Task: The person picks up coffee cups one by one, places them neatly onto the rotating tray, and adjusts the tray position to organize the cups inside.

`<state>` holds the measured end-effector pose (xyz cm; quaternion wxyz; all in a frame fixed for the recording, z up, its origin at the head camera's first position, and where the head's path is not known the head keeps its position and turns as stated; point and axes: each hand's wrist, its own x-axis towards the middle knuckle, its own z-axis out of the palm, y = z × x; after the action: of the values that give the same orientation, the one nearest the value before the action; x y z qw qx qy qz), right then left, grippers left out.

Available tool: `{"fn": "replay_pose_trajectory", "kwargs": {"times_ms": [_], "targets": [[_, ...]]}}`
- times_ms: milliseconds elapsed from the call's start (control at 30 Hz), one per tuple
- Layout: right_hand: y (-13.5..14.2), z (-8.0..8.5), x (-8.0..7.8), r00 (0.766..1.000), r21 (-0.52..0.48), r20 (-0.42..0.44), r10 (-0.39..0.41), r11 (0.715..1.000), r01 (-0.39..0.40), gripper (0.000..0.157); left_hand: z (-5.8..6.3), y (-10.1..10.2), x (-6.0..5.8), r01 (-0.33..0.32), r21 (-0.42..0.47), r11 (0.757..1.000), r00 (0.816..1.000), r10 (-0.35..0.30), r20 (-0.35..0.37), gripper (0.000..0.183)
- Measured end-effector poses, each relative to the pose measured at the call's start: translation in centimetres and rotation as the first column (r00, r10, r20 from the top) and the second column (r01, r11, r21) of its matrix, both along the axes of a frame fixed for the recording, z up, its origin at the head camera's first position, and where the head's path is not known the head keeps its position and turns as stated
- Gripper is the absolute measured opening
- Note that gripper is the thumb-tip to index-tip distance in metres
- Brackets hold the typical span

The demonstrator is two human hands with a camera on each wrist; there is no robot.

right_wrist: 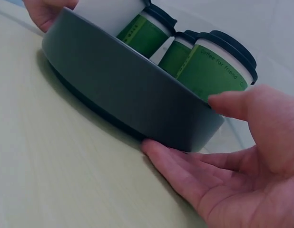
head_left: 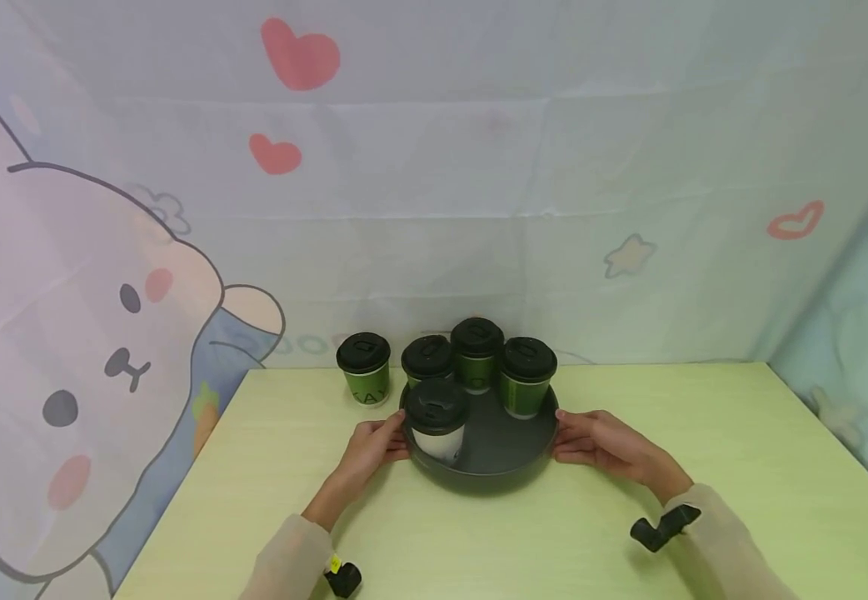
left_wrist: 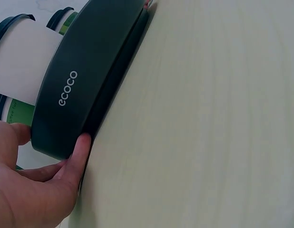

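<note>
A round dark grey tray (head_left: 497,442) carries several lidded paper coffee cups. In the head view the white cup (head_left: 437,444) stands at its front left. A green cup (head_left: 524,393) stands at the right, another green cup (head_left: 475,372) at the back, and a partly hidden green cup (head_left: 426,375) at the back left. My left hand (head_left: 368,454) grips the tray's left side, thumb at the rim and fingers under the base. On the opposite side, my right hand (head_left: 610,446) pinches it likewise. The tray wall (left_wrist: 83,71) reads "ecoco" in the left wrist view.
One more green cup (head_left: 369,385) with a black lid stands on the table, just left of the tray. The pale wooden table (head_left: 704,433) ends at a printed cloth backdrop (head_left: 434,167). Each wrist wears a small black camera (head_left: 662,527).
</note>
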<state>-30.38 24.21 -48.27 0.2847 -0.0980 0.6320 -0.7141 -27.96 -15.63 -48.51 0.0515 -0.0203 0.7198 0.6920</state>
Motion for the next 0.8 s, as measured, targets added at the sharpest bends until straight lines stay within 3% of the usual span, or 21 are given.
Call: {"fn": "replay_pose_trajectory", "kwargs": {"times_ms": [133, 233, 567, 800], "targets": [[-0.22, -0.22, -0.22, 0.998, -0.019, -0.004, -0.055, 0.998, 0.055, 0.043, 0.02, 0.00, -0.01, 0.009, 0.001, 1.000, 1.000, -0.009, 0.005, 0.047], [-0.30, -0.24, -0.28, 0.998, -0.015, -0.010, -0.055, 0.998, 0.055, 0.042, 0.10, 0.06, -0.03, 0.009, 0.000, 1.000, 1.000, -0.009, 0.008, 0.046], [0.35, 0.00, -0.10, 0.997, 0.008, 0.002, 0.076, 0.997, -0.076, 0.040, 0.09, -0.01, -0.05, 0.010, -0.001, 1.000, 1.000, -0.010, 0.009, 0.044], [-0.10, -0.24, -0.02, 1.000, -0.040, 0.000, 0.015, 0.999, -0.015, 0.046, 0.09, -0.10, 0.00, 0.001, -0.002, 1.000, 1.000, -0.001, 0.011, 0.045]]}}
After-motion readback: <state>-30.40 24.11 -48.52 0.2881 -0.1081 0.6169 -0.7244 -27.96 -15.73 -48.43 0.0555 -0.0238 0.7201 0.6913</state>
